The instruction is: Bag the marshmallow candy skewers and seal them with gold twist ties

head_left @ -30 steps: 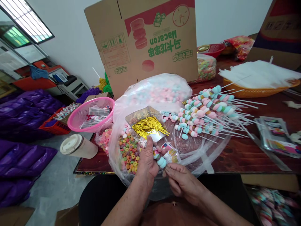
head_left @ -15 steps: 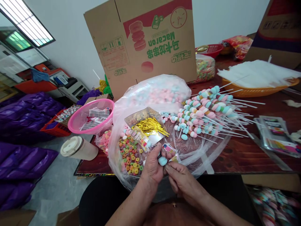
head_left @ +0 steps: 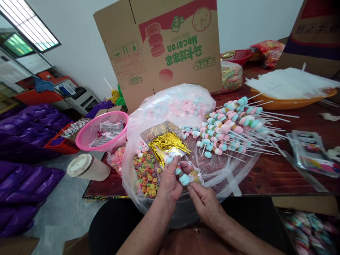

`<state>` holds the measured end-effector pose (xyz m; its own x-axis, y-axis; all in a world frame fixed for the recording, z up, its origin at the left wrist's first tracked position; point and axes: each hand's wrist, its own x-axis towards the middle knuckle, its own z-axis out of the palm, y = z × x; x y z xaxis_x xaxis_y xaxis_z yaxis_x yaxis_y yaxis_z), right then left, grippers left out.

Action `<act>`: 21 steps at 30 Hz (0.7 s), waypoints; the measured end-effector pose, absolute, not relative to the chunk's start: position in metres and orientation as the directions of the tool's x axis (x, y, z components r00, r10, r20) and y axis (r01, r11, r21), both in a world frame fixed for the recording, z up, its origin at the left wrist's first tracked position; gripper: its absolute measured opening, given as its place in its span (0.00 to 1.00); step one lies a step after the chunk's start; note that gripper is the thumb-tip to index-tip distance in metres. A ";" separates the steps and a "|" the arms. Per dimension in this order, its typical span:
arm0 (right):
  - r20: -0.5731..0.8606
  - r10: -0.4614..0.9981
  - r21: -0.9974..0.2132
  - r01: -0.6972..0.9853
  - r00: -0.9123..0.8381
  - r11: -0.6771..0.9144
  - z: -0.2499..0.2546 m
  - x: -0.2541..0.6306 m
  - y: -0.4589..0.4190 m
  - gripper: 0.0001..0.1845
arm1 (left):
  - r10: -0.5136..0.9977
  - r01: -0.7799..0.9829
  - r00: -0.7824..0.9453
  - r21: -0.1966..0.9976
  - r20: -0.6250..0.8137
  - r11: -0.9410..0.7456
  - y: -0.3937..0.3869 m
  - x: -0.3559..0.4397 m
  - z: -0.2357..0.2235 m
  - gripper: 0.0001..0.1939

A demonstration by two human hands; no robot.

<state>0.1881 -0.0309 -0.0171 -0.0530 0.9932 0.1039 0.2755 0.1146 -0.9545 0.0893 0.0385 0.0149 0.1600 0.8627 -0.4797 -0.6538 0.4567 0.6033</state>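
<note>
My left hand (head_left: pixel 171 180) is closed around a candy skewer (head_left: pixel 183 179) of pale blue and other coloured pieces, with its upper end showing above the thumb. At its lower end, my right hand (head_left: pixel 205 200) has thumb and finger pinched together, probably on the stick, which is hidden. Just behind my fingers lies a clear plastic wrapper (head_left: pixel 196 173), partly covered. Gold twist ties (head_left: pixel 170 145) are heaped in an open pouch beyond my left hand. Ring-shaped gummies (head_left: pixel 147 173) fill the left of the plastic sheet (head_left: pixel 233 180).
Finished candy skewers (head_left: pixel 233 127) are piled at right, sticks pointing right. A bag of marshmallows (head_left: pixel 175 104) lies before a cardboard box (head_left: pixel 164 42). A pink basket (head_left: pixel 79 136) and lidded cup (head_left: pixel 90 168) stand left; printed pouches (head_left: pixel 313 152) and an orange basket (head_left: pixel 287 103) are right.
The skewer has turned in my left hand, and more of its coloured pieces show. The printed wrapper panel over the gold ties no longer shows there. My right hand has shifted slightly right.
</note>
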 end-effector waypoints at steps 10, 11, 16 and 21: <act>-0.012 0.999 -0.985 0.170 0.038 -0.019 -0.025 0.197 -0.025 0.19 | 0.815 -0.578 0.346 0.578 -0.465 0.576 0.008 0.096 -0.002 0.18; -0.031 1.000 -0.990 0.136 0.001 -0.031 -0.023 0.198 -0.026 0.19 | 0.823 -0.586 0.358 0.579 -0.442 0.566 0.012 0.090 0.001 0.17; -0.223 0.961 -0.968 -0.080 -0.166 -0.238 -0.012 0.198 -0.030 0.22 | 0.870 -0.675 0.414 0.551 -0.267 0.491 0.037 0.065 0.019 0.25; -0.299 0.930 -0.936 -0.123 -0.216 -0.330 -0.015 0.197 -0.031 0.22 | 0.868 -0.687 0.299 0.542 -0.397 0.484 0.049 0.074 0.023 0.11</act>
